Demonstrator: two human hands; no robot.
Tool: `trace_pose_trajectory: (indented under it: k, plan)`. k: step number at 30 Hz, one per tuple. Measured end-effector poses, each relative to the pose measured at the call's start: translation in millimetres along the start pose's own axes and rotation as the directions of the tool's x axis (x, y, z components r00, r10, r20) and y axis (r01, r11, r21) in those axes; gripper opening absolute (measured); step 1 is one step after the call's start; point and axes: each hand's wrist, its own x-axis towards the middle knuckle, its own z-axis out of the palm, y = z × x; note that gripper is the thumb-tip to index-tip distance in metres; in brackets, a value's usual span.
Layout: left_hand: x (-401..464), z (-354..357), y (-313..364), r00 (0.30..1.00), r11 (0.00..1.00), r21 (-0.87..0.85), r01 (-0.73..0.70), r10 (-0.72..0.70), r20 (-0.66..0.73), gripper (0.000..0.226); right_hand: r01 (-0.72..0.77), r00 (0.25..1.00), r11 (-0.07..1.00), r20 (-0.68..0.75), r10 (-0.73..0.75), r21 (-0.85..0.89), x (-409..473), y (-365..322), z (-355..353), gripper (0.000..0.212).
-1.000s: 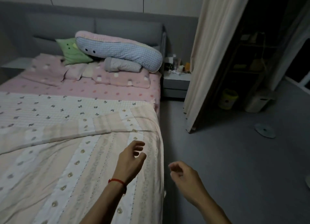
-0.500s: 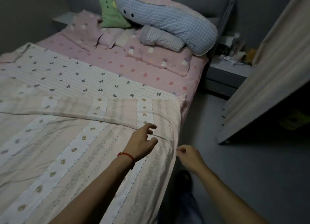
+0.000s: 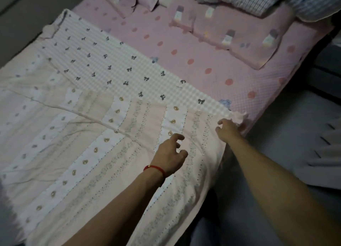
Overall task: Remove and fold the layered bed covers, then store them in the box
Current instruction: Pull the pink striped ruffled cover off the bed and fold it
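We see the striped cover (image 3: 114, 153) lying topmost on the bed (image 3: 273, 90), its upper edge crossing a checked cover with bows (image 3: 110, 61) beneath it; below that, a pink dotted sheet (image 3: 203, 61). Right hand (image 3: 227, 130) is at the striped cover's top corner by the bed's side edge, fingers (image 3: 220, 121) curled but spread, touching or just above the cloth; we cannot tell which. Left hand (image 3: 170, 153), red wrist cord (image 3: 155, 169), hovers nearby over the cover, fingers half-curled, holding nothing. Pillows (image 3: 230, 33) sit at the head. Grey floor (image 3: 276, 135) beside the bed is open.
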Motion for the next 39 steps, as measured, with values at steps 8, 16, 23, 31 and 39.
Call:
trace_pose_trajectory:
  k: [8, 16, 23, 31, 39]
  plan:
    - [35.4, 3.7, -28.5, 0.98, 0.979, -0.042, 0.197, -0.198, -0.005, 0.041, -0.053, 0.998, 0.968, 0.019, 0.06, -0.244, 94.6, 34.3, 7.0, 0.039]
    - [21.0, 5.4, -71.2, 0.933, 0.923, -0.15, 0.354, -0.359, -0.005, 0.033, -0.009, 0.995, 0.989, -0.097, -0.006, -0.151, 83.5, 37.0, 16.9, 0.028]
    - [-13.9, 14.4, -102.1, 0.881, 0.797, -0.391, 0.461, -0.465, 0.089, 0.021, 0.314, 0.91, 0.937, 0.234, -0.343, 0.153, -73.6, -16.9, 32.4, 0.018]
    - [-69.1, 8.2, -171.6, 0.781, 0.503, -0.749, 0.431, -0.624, 0.03, 0.033, 0.514, 0.599, 0.813, 0.564, -0.569, 0.274, -266.1, -41.4, 113.7, 0.01]
    - [-220.9, 10.9, -329.4, 0.838, 0.765, -0.502, 0.404, -0.529, -0.132, 0.014, 0.603, 0.572, 0.796, 0.671, -0.472, 0.046, -401.4, -21.6, 222.0, 0.013]
